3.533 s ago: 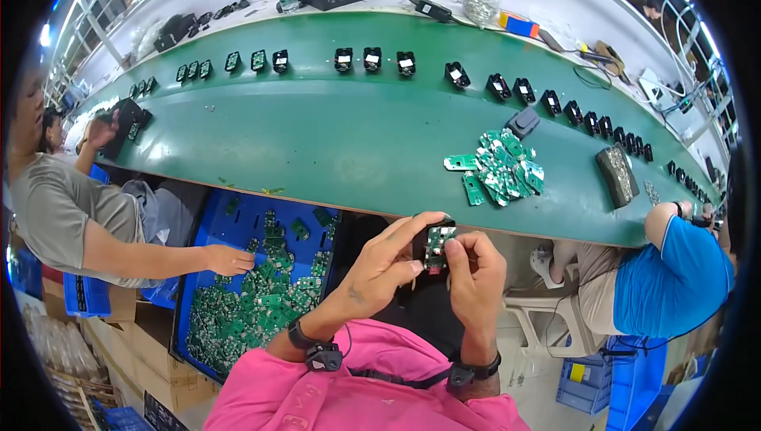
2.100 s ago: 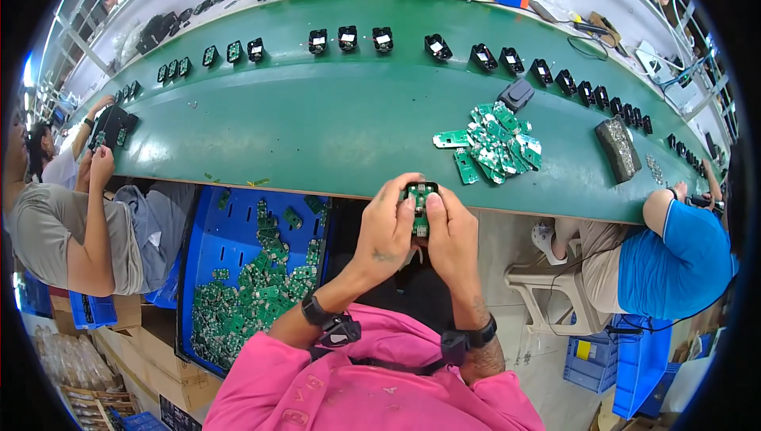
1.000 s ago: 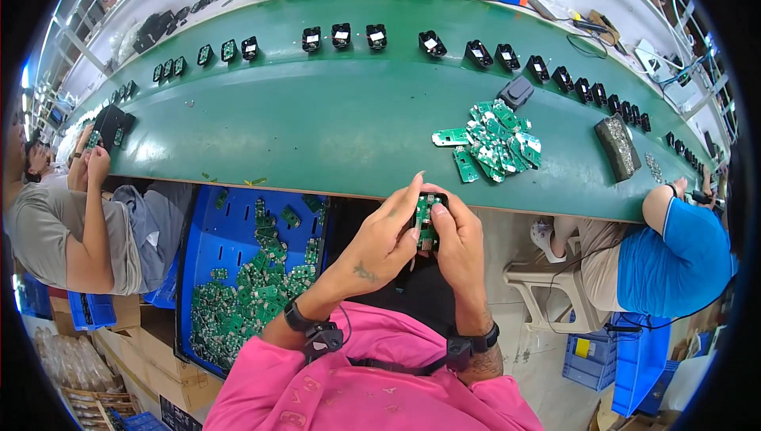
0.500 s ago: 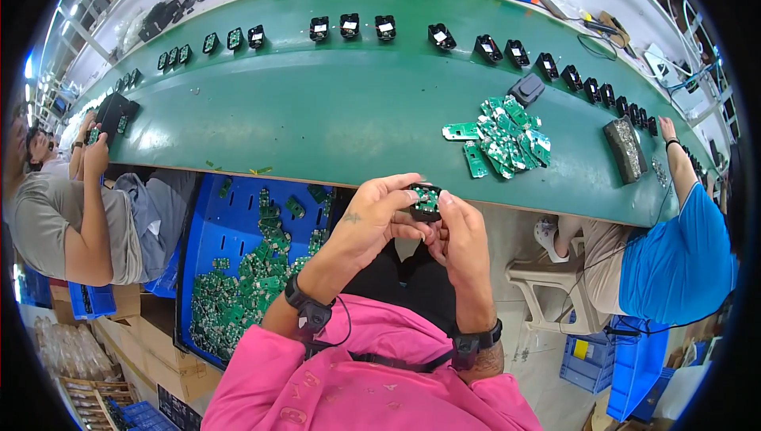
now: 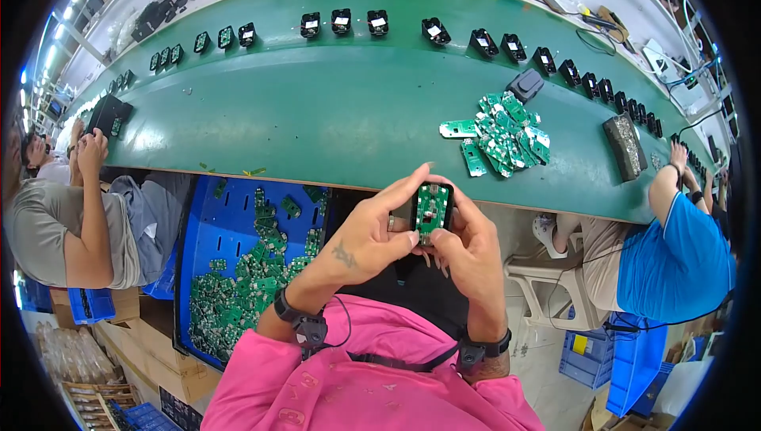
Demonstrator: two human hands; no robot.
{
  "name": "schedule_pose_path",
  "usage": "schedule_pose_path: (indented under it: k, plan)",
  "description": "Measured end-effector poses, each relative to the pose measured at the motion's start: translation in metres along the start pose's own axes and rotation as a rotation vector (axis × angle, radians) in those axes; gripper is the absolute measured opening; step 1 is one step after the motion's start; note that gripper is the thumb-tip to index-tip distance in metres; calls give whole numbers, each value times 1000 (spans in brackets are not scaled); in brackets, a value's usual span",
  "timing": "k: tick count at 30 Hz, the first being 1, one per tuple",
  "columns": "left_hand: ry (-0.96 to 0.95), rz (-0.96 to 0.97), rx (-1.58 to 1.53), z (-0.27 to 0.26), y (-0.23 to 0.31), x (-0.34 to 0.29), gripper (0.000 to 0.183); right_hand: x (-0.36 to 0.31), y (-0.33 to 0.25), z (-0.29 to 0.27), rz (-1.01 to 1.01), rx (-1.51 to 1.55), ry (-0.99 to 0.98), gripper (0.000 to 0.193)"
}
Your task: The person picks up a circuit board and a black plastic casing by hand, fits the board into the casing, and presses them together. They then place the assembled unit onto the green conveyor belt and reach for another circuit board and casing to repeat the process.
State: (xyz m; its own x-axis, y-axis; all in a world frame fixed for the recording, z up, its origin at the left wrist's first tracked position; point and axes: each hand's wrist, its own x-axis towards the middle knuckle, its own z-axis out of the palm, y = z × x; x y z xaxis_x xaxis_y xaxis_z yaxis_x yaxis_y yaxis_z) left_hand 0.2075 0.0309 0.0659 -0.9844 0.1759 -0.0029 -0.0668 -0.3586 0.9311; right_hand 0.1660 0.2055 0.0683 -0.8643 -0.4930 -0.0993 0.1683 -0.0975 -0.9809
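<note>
The left hand [image 5: 371, 231] and right hand [image 5: 474, 252] grip opposite sides of a black casing [image 5: 452, 199] at the near edge of the desk [image 5: 317, 130], thumbs at its lower end, presumably so the green circuit board [image 5: 431, 209] inside faces up in plain view. Loose boards [image 5: 507, 137] lie heaped on the desk (more fill the blue tray [image 5: 212, 237]), probably for easy reach.

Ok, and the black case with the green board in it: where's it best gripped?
Probably by its long side walls, one hand from each side. The black case is oblong, its open face toward the camera with the green board exposed, so side contact should keep fingers mostly off the board. The left hand and right hand flank it, thumbs at the near end.
</note>
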Motion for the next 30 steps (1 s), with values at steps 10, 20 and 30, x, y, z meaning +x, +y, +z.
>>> schedule_pose_path:
  k: [10, 20, 30]
  plan:
    - [-38, 52, 405, 5, 2, -9, 83, -2, 0, -12, 118, -86, -57, 53]
    - [61, -34, 243, -12, -20, 16, 52, 10, 45, -9, -92, -139, 38, 64]
    - [-143, 233, 777, -13, -3, 26, 48, 12, 11, -29, 173, -80, -140, 22]
